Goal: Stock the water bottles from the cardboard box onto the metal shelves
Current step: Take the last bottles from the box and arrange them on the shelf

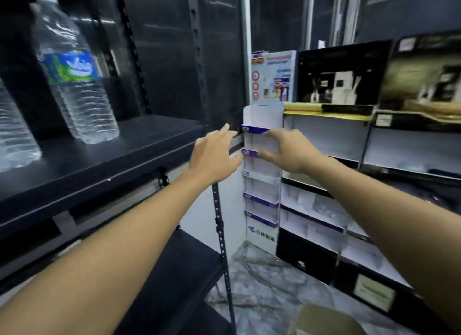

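A clear water bottle [74, 78] with a blue and green label and a white cap stands upright on the black metal shelf [119, 160] at upper left. Part of a second bottle [12, 135] shows at the left edge. My left hand [214, 155] hovers with fingers spread just past the shelf's right end, holding nothing. My right hand [287, 151] is beside it, fingers apart and empty, in front of a white display stand. A corner of the cardboard box [324, 321] lies on the floor at the bottom right.
A narrow white cardboard display stand [262, 205] with purple-edged tiers stands between the black rack and white shelving [324, 210] on the right. Dark picture boxes [341, 75] sit on top of that shelving. A lower black shelf [174, 272] and marbled floor [262, 284] lie below.
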Demonstrator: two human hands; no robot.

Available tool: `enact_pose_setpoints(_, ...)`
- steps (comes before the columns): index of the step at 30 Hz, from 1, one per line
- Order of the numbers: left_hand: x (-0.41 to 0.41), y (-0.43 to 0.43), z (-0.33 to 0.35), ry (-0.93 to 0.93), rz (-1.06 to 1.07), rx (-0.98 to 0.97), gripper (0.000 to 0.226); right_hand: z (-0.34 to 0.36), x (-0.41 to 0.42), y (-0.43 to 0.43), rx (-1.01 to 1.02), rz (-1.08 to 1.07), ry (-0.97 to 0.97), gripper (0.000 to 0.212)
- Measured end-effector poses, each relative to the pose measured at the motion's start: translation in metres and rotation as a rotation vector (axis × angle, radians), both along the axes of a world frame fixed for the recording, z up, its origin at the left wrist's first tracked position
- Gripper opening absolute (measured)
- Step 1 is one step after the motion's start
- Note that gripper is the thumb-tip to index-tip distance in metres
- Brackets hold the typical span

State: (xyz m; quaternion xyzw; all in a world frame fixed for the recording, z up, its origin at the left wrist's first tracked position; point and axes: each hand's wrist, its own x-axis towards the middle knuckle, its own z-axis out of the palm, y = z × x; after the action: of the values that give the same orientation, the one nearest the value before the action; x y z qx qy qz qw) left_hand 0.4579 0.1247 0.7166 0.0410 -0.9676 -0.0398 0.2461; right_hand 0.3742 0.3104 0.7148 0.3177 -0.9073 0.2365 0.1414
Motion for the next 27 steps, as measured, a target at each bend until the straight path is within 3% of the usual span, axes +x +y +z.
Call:
enact_pose_setpoints(11,-0.14,0.16,-0.14,-0.346,-0.244,0.031,0.063,-0.139,-0.093,0.168,0.065,-0.286,-0.315,0.063)
enact_pose_setpoints(27,-0.214,0.214,-0.497,-0.938,-0.435,-0.03,0.061,-0.485,-0.118,0.236,0.141,-0.551,-0.922,0.06)
